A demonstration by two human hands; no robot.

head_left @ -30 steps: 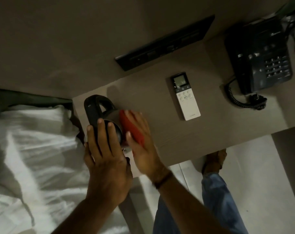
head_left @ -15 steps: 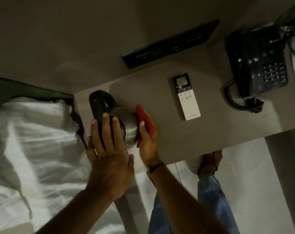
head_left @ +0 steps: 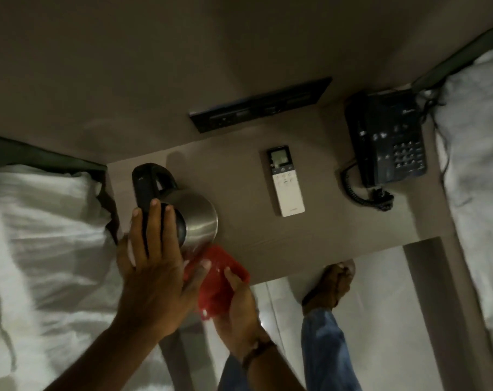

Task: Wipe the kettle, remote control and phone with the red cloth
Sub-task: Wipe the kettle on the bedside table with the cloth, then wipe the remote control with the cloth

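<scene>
A steel kettle [head_left: 197,218] with a black handle and lid stands at the left end of the brown bedside table [head_left: 338,232]. My left hand [head_left: 152,266] lies flat on its lid, fingers spread. My right hand [head_left: 239,303] holds the red cloth [head_left: 215,280] against the kettle's near lower side, at the table's front edge. A white remote control [head_left: 287,185] lies face up in the middle of the table. The black desk phone [head_left: 386,142] sits at the right end with its coiled cord in front.
A black socket panel [head_left: 261,104] is set in the wall behind the table. White bedding [head_left: 42,244] lies to the left and another white bed [head_left: 476,170] to the right. My foot [head_left: 328,286] and jeans leg stand on the pale floor below the table.
My right hand has slid the red cloth from the kettle's right side down around to its near lower side. The left hand stays on the lid. The camera has shifted.
</scene>
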